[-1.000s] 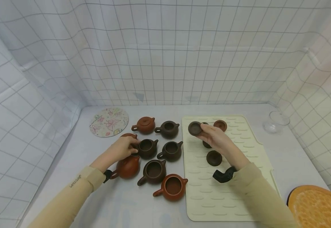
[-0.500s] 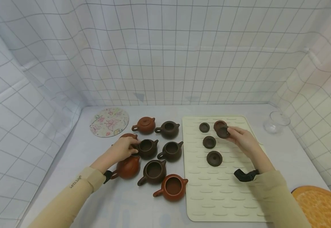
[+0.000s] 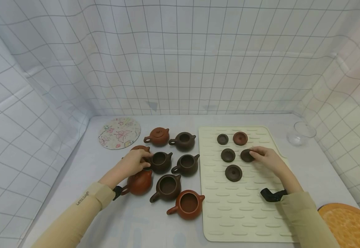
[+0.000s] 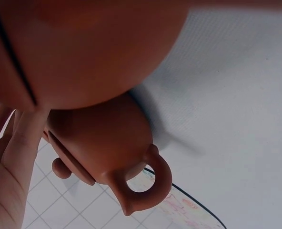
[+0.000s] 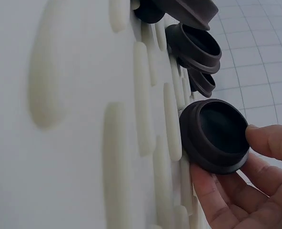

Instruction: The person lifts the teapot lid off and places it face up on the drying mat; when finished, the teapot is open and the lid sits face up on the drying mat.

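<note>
My right hand (image 3: 268, 160) pinches a dark brown teapot lid (image 3: 247, 155) by its edge, close over the cream ridged mat (image 3: 229, 206). In the right wrist view this lid (image 5: 212, 136) is tilted, hollow underside showing, thumb on one side and fingers beneath. Other lids lie on the mat: dark ones (image 3: 228, 155) and a reddish one (image 3: 240, 138). My left hand (image 3: 131, 162) holds a lidless dark teapot (image 3: 159, 162) at its handle side; the handle is hidden behind the fingers. Around that hand stand red clay teapots (image 3: 139, 182) with lids on.
Several lidless teapots, dark ones (image 3: 168, 187) and a red one (image 3: 189, 205), stand left of the mat. A floral round mat (image 3: 119, 133) lies at the back left. At right are a clear glass vessel (image 3: 302, 132) and an orange round object (image 3: 347, 224).
My right hand has carried the dark lid from the mat's left side rightward, past the reddish lid, and down toward the mat beside another dark lid. My left hand has stayed in place.
</note>
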Available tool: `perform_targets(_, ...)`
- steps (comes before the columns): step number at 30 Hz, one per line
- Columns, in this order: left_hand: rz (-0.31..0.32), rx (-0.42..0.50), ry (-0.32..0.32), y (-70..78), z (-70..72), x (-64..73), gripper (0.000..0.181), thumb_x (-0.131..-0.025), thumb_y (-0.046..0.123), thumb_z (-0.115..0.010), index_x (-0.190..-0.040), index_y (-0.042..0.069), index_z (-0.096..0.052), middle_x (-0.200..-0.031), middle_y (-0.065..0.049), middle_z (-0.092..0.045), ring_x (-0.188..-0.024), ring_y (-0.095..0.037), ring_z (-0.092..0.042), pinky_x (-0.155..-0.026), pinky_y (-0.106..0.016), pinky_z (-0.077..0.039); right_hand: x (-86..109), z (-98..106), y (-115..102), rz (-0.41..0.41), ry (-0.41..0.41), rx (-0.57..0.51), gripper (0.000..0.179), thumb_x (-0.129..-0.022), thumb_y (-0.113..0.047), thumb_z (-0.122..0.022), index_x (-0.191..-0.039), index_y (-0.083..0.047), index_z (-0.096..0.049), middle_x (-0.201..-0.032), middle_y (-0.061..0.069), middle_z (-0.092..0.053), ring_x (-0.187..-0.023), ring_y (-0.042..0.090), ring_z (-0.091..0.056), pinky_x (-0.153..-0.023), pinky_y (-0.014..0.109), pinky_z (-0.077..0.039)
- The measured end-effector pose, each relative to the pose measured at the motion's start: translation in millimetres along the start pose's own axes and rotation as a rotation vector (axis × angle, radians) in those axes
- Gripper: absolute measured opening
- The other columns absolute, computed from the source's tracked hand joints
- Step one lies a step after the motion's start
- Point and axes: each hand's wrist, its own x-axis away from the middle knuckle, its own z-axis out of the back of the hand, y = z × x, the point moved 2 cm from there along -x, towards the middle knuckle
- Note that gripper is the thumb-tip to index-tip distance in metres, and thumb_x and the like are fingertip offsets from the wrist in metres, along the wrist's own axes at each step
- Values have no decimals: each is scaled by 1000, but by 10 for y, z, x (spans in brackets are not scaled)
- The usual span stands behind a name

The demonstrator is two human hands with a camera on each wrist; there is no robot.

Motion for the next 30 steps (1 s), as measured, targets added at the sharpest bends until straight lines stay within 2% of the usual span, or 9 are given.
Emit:
perform_targets(10,6,-3,5,8,20,11,36,-88,7,-72,-122,-3,-67,-124,-20,-66,-88,-18,-62,-78,-36,-53,-24,-25,10,7,-3,34,55,-104,-37,-49,-140,4,-49,-141,30,-50,-133,50,-43,-106,60,-38)
perform_targets(18,57,16,-21,-2,-15,0,37,-89,8,-72,-124,-1,-66,-124,-20,-66,-77,-14,-57,-71,-31,-50,-38,-29,15,21,-32,11,54,-103,-34,-51,-141,4,-48,-141,29,-51,-127,46,-51,-106,58,-40)
perform_targets(25,45,3,-12,18,-6,-10,36,-88,7,-72,-123,-2,-67,-123,-19,-67,-87,-18,-66,-79,-37,-56,-42,-21,25,5,-9,21,54,-104,-35,-50,-141,5,-48,-140,31,-51,-114,43,-62,-101,54,-46)
perform_targets(30,44,-9,-17,24,0,-10,37,-89,8,-72,-124,-2,-66,-122,-20,-67,-85,-17,-65,-78,-37,-56,-28,-6,5,0,-1,35,55,-104,-37,-49,-141,4,-48,-139,31,-51,-114,43,-62,-99,54,-47)
